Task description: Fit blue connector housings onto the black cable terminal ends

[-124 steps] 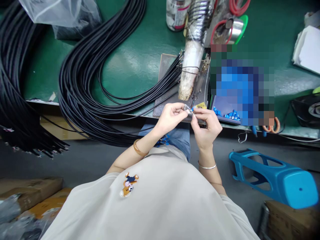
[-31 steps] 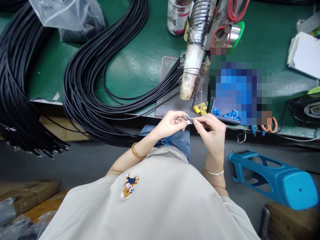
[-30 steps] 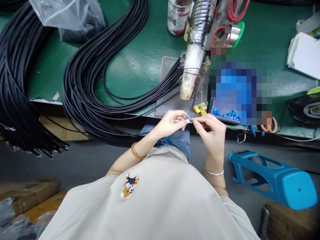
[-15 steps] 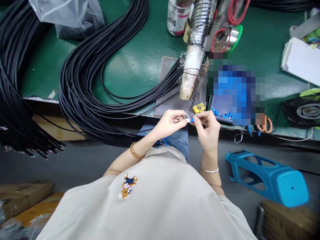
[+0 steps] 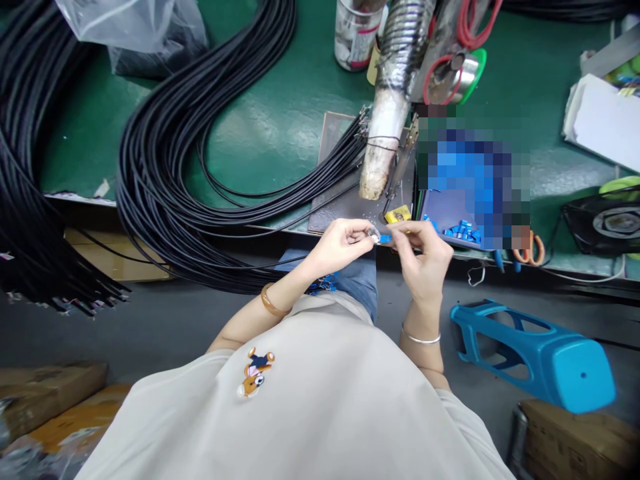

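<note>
In front of the table edge, my left hand (image 5: 345,241) is closed in a pinch on a cable end, where thin pale wires show at the fingertips. A small blue connector (image 5: 385,239) sits between my two hands, against those wires. Closed thumb to forefinger, my right hand (image 5: 424,253) meets the connector's right end; its other fingers are curled. More blue connectors (image 5: 464,231) lie in a dark tray (image 5: 440,200), partly blurred out. Below my left forearm, blue-tipped cable ends (image 5: 323,285) rest by my lap.
Thick bundles of black cable (image 5: 150,153) cover the table's left. A foil-wrapped duct (image 5: 383,143) hangs above a dark board (image 5: 330,207) with a yellow block (image 5: 398,214). Orange-handled scissors (image 5: 536,250) and a fan (image 5: 607,220) are right. A blue stool (image 5: 540,353) lies on the floor.
My right hand has shifted slightly to the right, and more of the blue connector shows between the hands. More connectors in the tray are visible. My left hand has barely moved.
</note>
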Demonstrator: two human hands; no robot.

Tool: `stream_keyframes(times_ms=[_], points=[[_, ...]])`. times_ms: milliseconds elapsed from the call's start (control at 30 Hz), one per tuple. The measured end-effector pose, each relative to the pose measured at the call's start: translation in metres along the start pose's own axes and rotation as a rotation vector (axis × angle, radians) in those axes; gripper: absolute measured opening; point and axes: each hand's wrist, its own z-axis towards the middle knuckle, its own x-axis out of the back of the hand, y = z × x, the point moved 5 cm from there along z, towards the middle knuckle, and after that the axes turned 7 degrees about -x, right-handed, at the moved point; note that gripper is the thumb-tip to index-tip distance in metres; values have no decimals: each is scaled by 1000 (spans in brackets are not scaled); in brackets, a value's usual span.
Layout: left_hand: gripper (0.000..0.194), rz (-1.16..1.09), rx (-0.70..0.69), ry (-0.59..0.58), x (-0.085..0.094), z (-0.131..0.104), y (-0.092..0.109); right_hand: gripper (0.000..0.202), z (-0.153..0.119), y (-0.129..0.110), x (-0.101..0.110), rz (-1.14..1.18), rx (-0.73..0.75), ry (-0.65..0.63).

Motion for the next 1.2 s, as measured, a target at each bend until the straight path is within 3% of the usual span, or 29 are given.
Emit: stream_keyframes(times_ms=[100, 167, 300, 533, 1000, 1200], points=[[20, -19, -11, 61, 1, 7, 2, 6, -8, 1, 16, 179, -9, 315], [20, -40, -15, 99, 3, 12, 3, 10, -13, 2, 18, 271, -5, 385], [22, -78, -35, 132, 4, 19, 4, 9, -14, 7, 5, 194, -90, 287], [28, -32, -14, 143, 5, 19, 1, 4, -8, 6, -13, -14, 47, 148], [26, 74, -67, 162, 7, 16, 3, 9, -6, -4, -10, -54, 174, 173], [25, 105, -50, 156, 7, 15, 2, 11, -6, -1, -12, -56, 158, 165]])
